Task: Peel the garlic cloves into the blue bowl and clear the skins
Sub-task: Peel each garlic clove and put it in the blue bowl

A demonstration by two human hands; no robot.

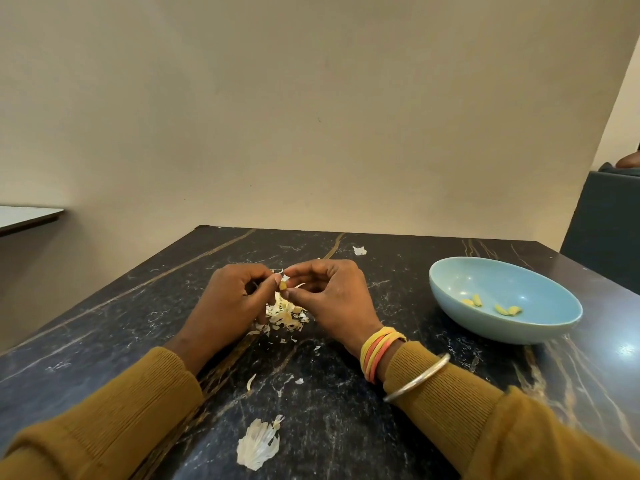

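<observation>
Left hand and right hand pinch 1 garlic clove between them above the skin pile, blue bowl well right; risk: clove slips, drops among skins.

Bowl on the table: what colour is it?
The bowl is plain light blue; the head view shows it.
</observation>
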